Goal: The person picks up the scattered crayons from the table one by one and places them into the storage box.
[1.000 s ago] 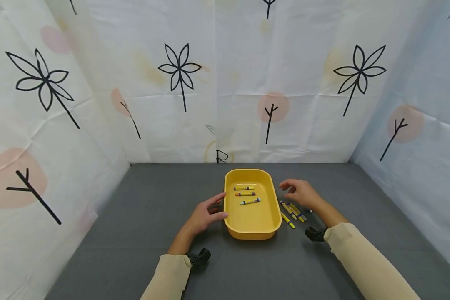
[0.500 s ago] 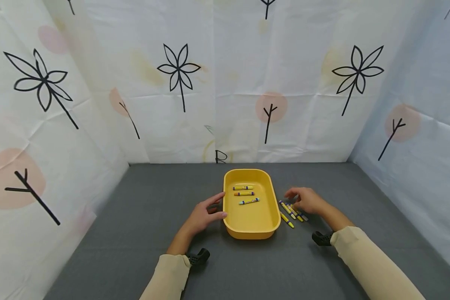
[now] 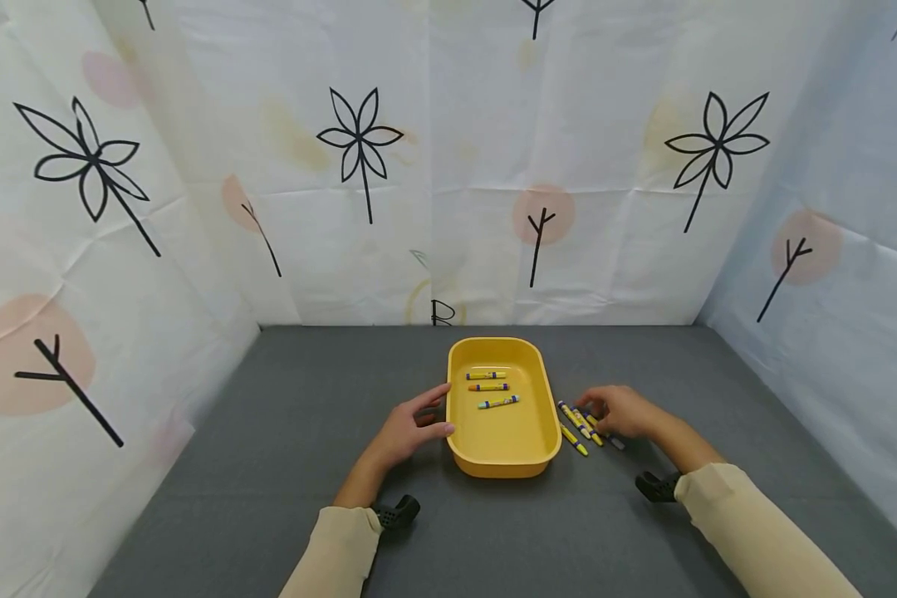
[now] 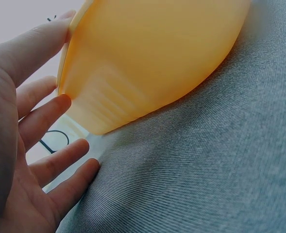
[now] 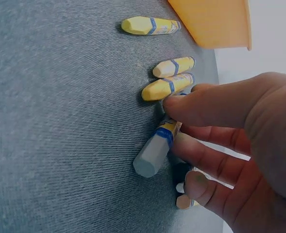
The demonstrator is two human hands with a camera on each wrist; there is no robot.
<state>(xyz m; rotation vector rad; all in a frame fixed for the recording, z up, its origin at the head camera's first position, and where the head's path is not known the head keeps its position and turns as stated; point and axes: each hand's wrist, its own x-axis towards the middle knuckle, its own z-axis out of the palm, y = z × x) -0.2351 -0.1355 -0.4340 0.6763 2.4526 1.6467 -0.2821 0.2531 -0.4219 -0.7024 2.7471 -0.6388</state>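
My left hand (image 3: 404,432) rests at the left side of a yellow tray (image 3: 504,440), its thumb and fingertips touching the rim. In the left wrist view the fingers (image 4: 53,162) are spread and fairly straight beside the tray's outer wall (image 4: 147,63). To the right of the tray, my right hand (image 3: 626,412) pinches a grey crayon (image 5: 155,154) with a yellow and blue wrapper between thumb and fingers. Beside it lie a yellow crayon (image 5: 168,87), a pale crayon (image 5: 174,67) and another yellow crayon (image 5: 150,25). Behind the fingers, more crayon tips (image 5: 183,201) are partly hidden.
Three crayons lie crosswise inside the tray: a yellow one (image 3: 486,375), an orange one (image 3: 489,387) and a light blue one (image 3: 498,402). Grey cloth (image 3: 329,365) covers the table. White printed fabric (image 3: 448,249) stands behind and at both sides.
My right hand has moved right and towards me, down onto the crayons, and now pinches the grey one. My left hand stays at the tray's rim.
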